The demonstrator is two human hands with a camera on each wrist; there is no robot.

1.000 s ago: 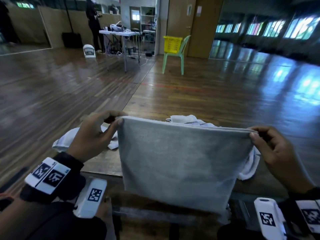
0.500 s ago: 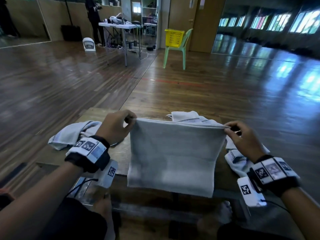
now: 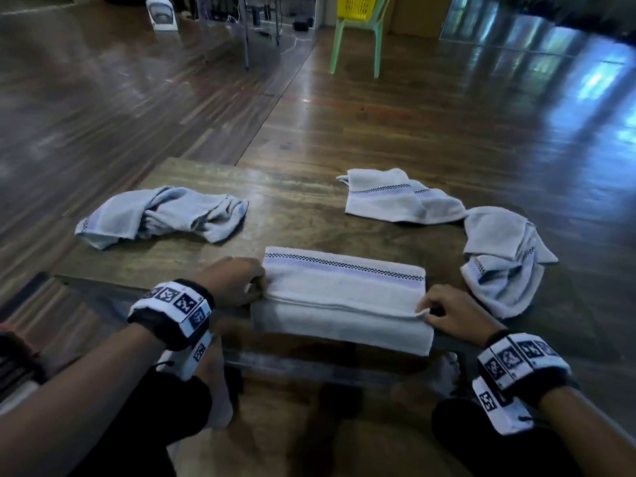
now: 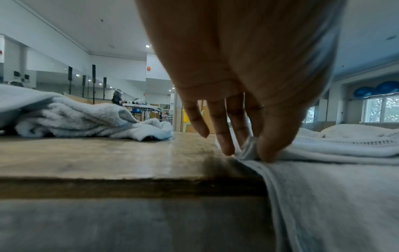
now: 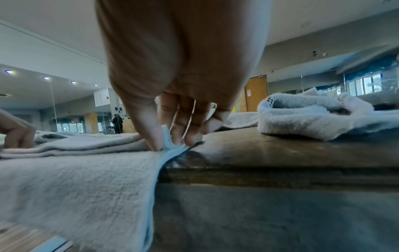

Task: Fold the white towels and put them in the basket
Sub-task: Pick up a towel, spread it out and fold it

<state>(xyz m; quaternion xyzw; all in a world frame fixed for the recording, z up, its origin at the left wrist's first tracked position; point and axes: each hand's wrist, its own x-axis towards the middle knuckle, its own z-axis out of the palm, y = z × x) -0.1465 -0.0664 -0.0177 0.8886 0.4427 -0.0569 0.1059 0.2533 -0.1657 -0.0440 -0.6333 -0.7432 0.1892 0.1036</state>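
Both hands, left hand (image 3: 231, 281) and right hand (image 3: 451, 312), pinch corners of the white striped terry towel (image 3: 344, 294), half-folded on my wooden table (image 3: 292, 215). Three crumpled white towels (image 3: 161, 216) wait; the yellow plastic basket (image 3: 358, 6) looks far off, so I'd guess early.

Nubbly matt terry-cloth towel (image 3: 344, 297) on a worn, dull-sheened wooden table (image 3: 303, 215); glossy wood floor (image 3: 447, 125).

The person is wearing black wristbands (image 3: 172, 313) carrying white panels with black square-code markers, a white coded block hanging under each, and dark trousers (image 3: 165, 407).
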